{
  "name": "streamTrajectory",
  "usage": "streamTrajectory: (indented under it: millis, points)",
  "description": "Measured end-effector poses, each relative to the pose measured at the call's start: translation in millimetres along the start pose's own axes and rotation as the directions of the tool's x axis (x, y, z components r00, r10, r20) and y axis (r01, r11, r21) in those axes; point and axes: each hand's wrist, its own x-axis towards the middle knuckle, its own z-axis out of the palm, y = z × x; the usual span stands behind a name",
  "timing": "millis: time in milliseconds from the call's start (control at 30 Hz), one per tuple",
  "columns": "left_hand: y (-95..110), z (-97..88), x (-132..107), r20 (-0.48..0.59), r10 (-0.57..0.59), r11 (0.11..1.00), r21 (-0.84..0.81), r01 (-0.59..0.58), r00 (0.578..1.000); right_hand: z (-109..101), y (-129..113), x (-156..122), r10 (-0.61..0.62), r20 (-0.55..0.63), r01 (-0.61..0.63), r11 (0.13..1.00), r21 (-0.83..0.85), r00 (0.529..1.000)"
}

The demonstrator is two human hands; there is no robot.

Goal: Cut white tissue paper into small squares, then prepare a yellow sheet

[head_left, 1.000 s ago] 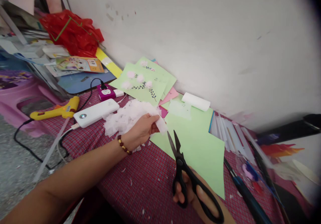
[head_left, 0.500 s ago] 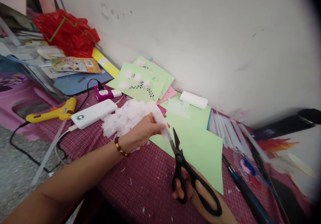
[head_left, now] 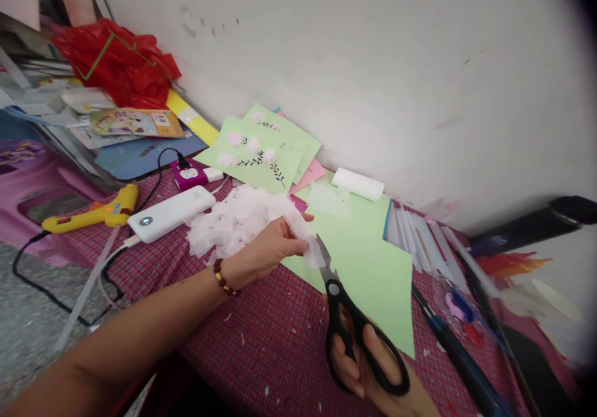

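Note:
My left hand pinches a thin strip of pale pink tissue paper between thumb and fingers. Black-handled scissors are in my right hand, with fingers through the handle loops. Their blades meet the lower end of the strip, and part of them is hidden by it. Behind my left hand lies a heap of small pale pink tissue pieces. A large light green sheet is under the scissors. Further back, a green card bears pink tissue blossoms and dark painted stems.
A white power bank, a yellow glue gun and a purple socket adapter with cables lie at left. A white roll rests by the wall. A dark blue-handled tool is at right, on the checked tablecloth.
The scissor blades have drawn closer together at the strip's lower end, and the handle loops have come nearer each other. My left hand keeps its pinch on the strip.

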Motion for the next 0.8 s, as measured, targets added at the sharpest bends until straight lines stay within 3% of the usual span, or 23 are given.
streamTrajectory:
  millis: [133, 467, 667, 800]
  points:
    - [0, -0.6, 0, 0.006, 0.005, 1.0, -0.005, -0.005, 1.0, 3, 2, -1, 0.011, -0.017, -0.011, 1.0, 0.003, 1.0]
    - [-9, 3.8, -3, 0.11, -0.054, 0.998, -0.018, 0.057, 0.992, 8, -3, 5, 0.059, 0.075, -0.067, 0.991, 0.115, 0.995]
    - [-20, 12.7, -8, 0.229, -0.091, 0.99, -0.087, 0.113, 0.969, 9, -6, 5, 0.045, 0.071, -0.053, 0.993, 0.106, 0.996]
    - [-17, 11.7, -10, 0.319, -0.073, 0.992, -0.077, 0.103, 0.945, 6, -5, 3, 0.027, 0.048, -0.03, 0.998, 0.057, 0.998]
